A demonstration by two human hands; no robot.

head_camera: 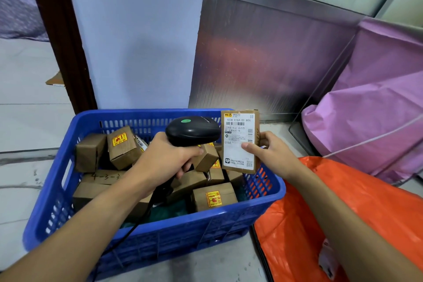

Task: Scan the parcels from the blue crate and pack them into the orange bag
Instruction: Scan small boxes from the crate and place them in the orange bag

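A blue crate (160, 233) on the floor holds several small brown cardboard parcels (122, 146). My left hand (164, 162) grips the handle of a black barcode scanner (193, 130), whose head points right at a parcel. My right hand (272, 155) holds that brown parcel (239, 141) upright above the crate's right rim, thumb on its white shipping label, which faces me. The orange bag (297, 224) lies on the floor to the right of the crate, under my right forearm.
A pink bag (370, 110) on a wire frame stands at the right. Behind the crate rise a pale wall (137, 41) and a metal panel (263, 57). A dark door frame (61, 36) stands at the left. The scanner's black cable (128, 233) runs over the crate's front rim.
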